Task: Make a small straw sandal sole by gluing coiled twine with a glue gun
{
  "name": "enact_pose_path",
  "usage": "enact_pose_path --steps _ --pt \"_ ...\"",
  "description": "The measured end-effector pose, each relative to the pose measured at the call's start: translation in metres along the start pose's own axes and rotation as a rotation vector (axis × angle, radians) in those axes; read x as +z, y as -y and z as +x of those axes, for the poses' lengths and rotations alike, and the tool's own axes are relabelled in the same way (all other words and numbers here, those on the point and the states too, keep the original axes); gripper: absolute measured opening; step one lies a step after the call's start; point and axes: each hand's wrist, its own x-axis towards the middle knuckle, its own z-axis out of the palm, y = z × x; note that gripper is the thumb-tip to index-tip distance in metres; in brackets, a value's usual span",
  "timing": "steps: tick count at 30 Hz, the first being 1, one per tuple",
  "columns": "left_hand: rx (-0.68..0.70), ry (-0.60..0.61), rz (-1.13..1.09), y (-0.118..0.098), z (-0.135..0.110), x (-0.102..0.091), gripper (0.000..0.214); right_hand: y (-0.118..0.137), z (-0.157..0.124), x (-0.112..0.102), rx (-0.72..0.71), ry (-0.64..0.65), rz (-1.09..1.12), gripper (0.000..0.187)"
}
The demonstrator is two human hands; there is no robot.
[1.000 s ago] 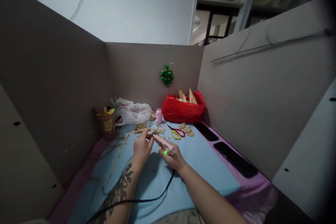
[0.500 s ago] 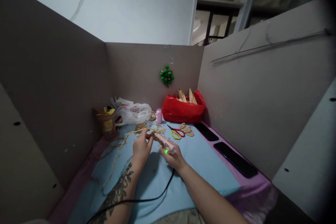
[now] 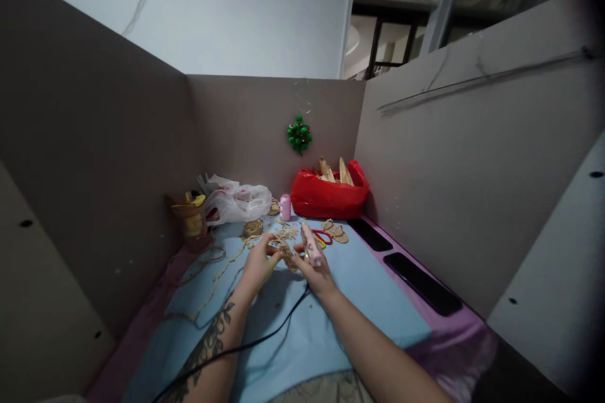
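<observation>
While a braided cord (image 3: pixel 217 279) trails over the blue cloth (image 3: pixel 378 321) at left, the left hand (image 3: pixel 259 264) pinches a woven piece (image 3: pixel 287 254) midway between the hands; right of it, the right hand (image 3: pixel 317 274) grips a pink tool (image 3: pixel 311 245), thumb beside the piece. Scissors (image 3: pixel 330 236) lie farther off, a black phone (image 3: pixel 423 283) at right.
</observation>
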Motion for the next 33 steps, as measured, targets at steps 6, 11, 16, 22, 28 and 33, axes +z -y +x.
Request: enact_pose_path --steps 6,11,16,22,28,33 --pt "0.029 0.071 0.014 -0.001 -0.003 0.002 0.041 0.007 -0.003 0.003 0.098 0.019 0.164 0.037" --pt "0.045 0.076 0.024 -0.003 -0.004 0.003 0.039 0.008 -0.003 0.005 0.114 0.01 0.213 0.038" --pt "0.05 0.071 0.033 -0.003 -0.005 0.005 0.039 0.009 -0.003 0.005 0.125 -0.018 0.174 0.034" --pt "0.068 0.057 0.042 0.0 -0.004 0.005 0.04 0.008 -0.003 0.004 0.122 -0.031 0.193 0.047" --pt "0.029 0.0 -0.017 -0.006 -0.002 0.002 0.041 0.008 -0.003 0.002 0.107 -0.052 0.184 0.047" --pt "0.01 0.018 -0.126 -0.012 -0.002 0.003 0.039 0.011 -0.002 0.006 0.11 -0.043 0.169 0.041"
